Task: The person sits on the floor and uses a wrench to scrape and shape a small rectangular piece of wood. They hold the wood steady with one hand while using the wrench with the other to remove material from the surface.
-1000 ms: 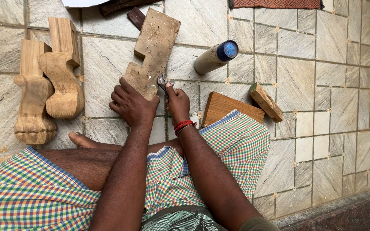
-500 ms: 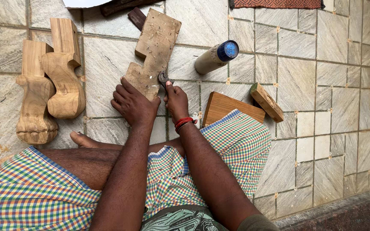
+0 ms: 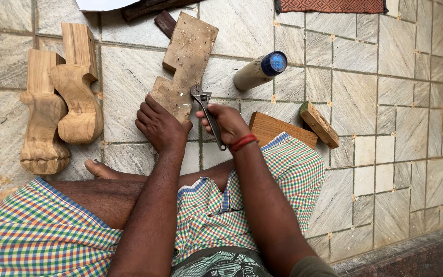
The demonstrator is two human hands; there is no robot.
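Right hand (image 3: 226, 120) closed around wrench (image 3: 207, 114), its head touching wood block (image 3: 185, 66). Left hand (image 3: 161, 125) pressed flat, fingers spread, on block's near end, lying on tiled floor (image 3: 411, 102). Two carved legs (image 3: 60, 97) to the left; blue-capped tube (image 3: 260, 70) and wood scraps (image 3: 319, 123) to the right.

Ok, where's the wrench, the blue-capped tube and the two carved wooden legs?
wrench (image 3: 208, 115), head view, middle of its metal handle, in the right hand.
tube (image 3: 259, 72), head view, on its tan body, lying on the floor.
carved legs (image 3: 78, 100), head view, on the curved part of the right one.
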